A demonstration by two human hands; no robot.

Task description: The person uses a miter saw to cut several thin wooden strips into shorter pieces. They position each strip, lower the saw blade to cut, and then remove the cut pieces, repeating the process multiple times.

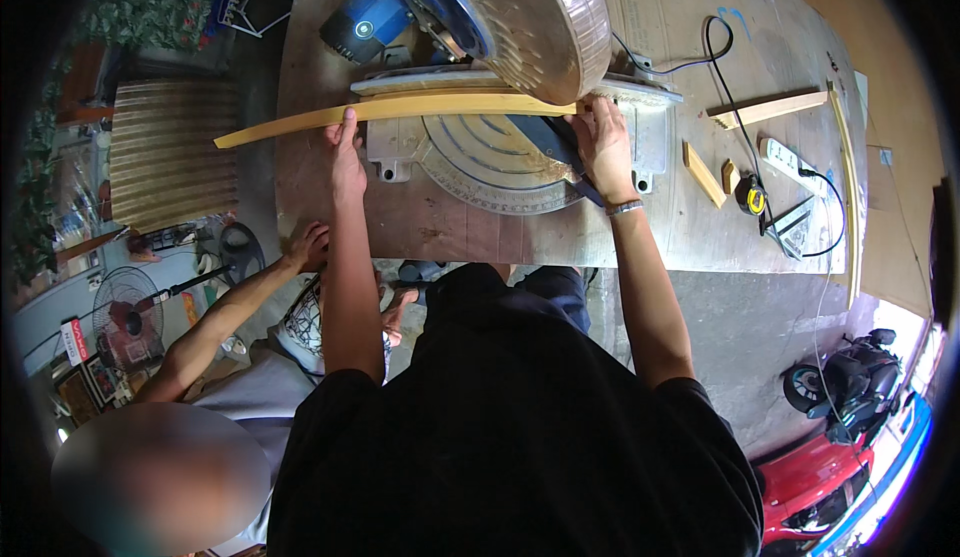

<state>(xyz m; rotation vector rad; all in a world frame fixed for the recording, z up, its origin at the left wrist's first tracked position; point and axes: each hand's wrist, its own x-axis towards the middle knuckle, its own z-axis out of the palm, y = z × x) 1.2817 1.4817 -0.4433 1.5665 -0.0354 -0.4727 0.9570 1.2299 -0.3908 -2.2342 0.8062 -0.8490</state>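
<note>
A long pale wooden strip [270, 132] lies across the bed of a blue-motored miter saw [365, 22], along its metal fence [390, 85]. My left hand [345, 152] grips the strip toward its left part, with some fingers beneath it. My right hand [600, 142] holds the strip's right end, its fingers curled beside the lowered clear blade guard [545, 27]. The round, scaled turntable [470, 177] shows under the strip; the blade itself is hidden.
A co-worker's hand [305, 247] rests at the bench's [320, 207] front-left edge. Rightward lie short wood pieces [705, 172], a yellow tape measure [750, 195], a power strip [785, 162], cords and a long thin strip [850, 187]. A fan [128, 317] stands left; vehicles [820, 467] are lower right.
</note>
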